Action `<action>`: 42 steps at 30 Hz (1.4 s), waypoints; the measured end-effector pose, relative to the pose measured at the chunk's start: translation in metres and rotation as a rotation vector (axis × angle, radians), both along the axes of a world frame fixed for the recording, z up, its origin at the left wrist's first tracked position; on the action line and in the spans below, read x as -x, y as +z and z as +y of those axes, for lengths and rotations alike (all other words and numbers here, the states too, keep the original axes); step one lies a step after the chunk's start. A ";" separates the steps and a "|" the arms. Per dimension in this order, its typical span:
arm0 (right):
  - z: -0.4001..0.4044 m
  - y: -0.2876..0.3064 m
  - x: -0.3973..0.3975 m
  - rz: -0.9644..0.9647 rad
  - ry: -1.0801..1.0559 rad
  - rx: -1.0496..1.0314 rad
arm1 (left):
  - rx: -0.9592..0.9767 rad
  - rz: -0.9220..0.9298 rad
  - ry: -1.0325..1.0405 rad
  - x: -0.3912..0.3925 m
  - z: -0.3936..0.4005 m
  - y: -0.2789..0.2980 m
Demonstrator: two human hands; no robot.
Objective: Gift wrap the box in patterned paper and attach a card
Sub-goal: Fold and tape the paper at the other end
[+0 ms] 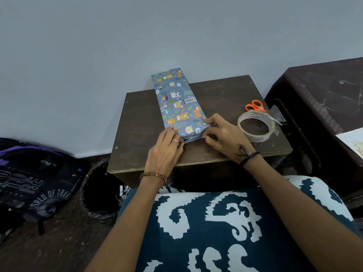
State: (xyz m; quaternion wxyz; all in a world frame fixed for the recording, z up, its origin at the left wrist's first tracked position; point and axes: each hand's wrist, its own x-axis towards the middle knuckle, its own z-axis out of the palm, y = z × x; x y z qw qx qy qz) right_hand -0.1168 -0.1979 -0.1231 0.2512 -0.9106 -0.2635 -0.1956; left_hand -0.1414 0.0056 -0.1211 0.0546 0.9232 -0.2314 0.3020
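**Mia:** How much of the wrapping is done?

**Sam:** Most of it, I think. The long flat box in blue paper with little animals lies on the small dark brown wooden table. Its far end sticks out past the table's back edge. The top and sides are all covered. Only the near end looks unfinished.

**Mia:** What is the left hand doing?

**Sam:** It rests on the near left corner of the box. Its fingers lie over the edge and press the paper down. I cannot tell if they pinch it.

**Mia:** And the right hand?

**Sam:** It is at the near right corner. The finger and thumb are curled and seem to pinch the paper flap there, folding it in.

**Mia:** What is left to do?

**Sam:** I think the end needs tape. The round roll of clear sticky tape sits just beside the right hand, and the orange-handled scissors lie behind it. No card is on the box yet.
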 end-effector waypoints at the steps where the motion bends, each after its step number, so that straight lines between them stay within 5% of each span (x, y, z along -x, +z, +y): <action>1: 0.000 0.000 0.000 -0.002 -0.002 -0.003 | 0.003 -0.015 -0.005 -0.001 0.000 0.000; 21: 0.013 -0.001 0.003 -0.229 -0.059 0.025 | 0.015 -0.027 -0.036 -0.003 0.006 0.000; 28: 0.010 -0.002 -0.001 -0.210 -0.037 -0.048 | 0.063 -0.016 0.023 -0.004 0.003 -0.005; 34: 0.010 -0.005 -0.004 -0.170 -0.044 -0.106 | -0.120 -0.003 0.028 -0.015 -0.017 -0.013; 42: -0.001 0.001 -0.010 0.013 0.051 -0.155 | -0.087 -0.147 0.050 -0.035 -0.023 -0.018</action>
